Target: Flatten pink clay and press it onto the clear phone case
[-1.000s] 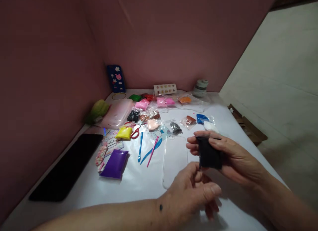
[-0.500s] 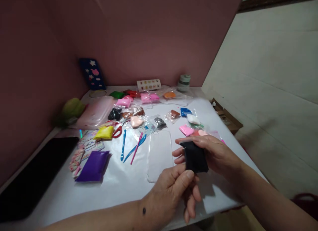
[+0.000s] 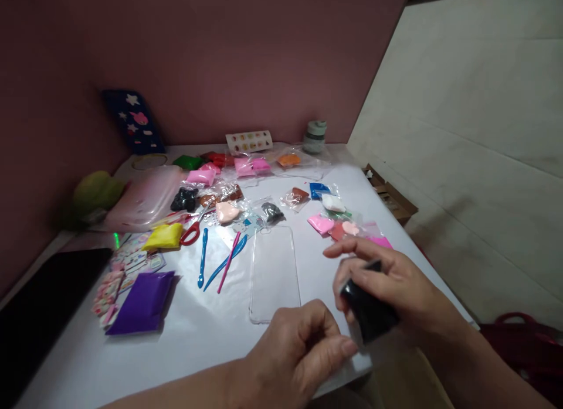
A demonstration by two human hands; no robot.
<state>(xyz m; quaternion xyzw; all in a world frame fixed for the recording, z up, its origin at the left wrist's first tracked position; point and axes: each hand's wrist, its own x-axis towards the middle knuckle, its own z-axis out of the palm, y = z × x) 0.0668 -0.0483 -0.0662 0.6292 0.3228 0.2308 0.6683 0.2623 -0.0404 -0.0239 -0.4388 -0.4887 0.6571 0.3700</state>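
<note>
My right hand (image 3: 396,286) grips a black modelling clay packet (image 3: 372,309), its index finger stretched out and the thumb pressed on the packet. The packet is tilted and slightly blurred. Close beside its lower end is my left hand (image 3: 299,350), thumb against curled fingers; what they pinch, if anything, is hidden. A clear phone case (image 3: 275,274) lies flat on the table just beyond my left hand. To its left are a blue modelling tool (image 3: 203,259), a curved blue tool (image 3: 224,263) and a pink stick (image 3: 229,262).
A purple packet (image 3: 143,303) and a yellow packet (image 3: 162,236) lie left, near red-handled scissors (image 3: 190,233). Several coloured clay packets, a pink plastic box (image 3: 147,195) and a lidded jar (image 3: 315,137) stand farther back. A decorated blue phone case (image 3: 134,122) leans on the wall.
The black packet has tilted and moved right and down with my right hand. My left hand's fingers have curled in, and its thumb has come off the packet's face. The view has shifted right.
</note>
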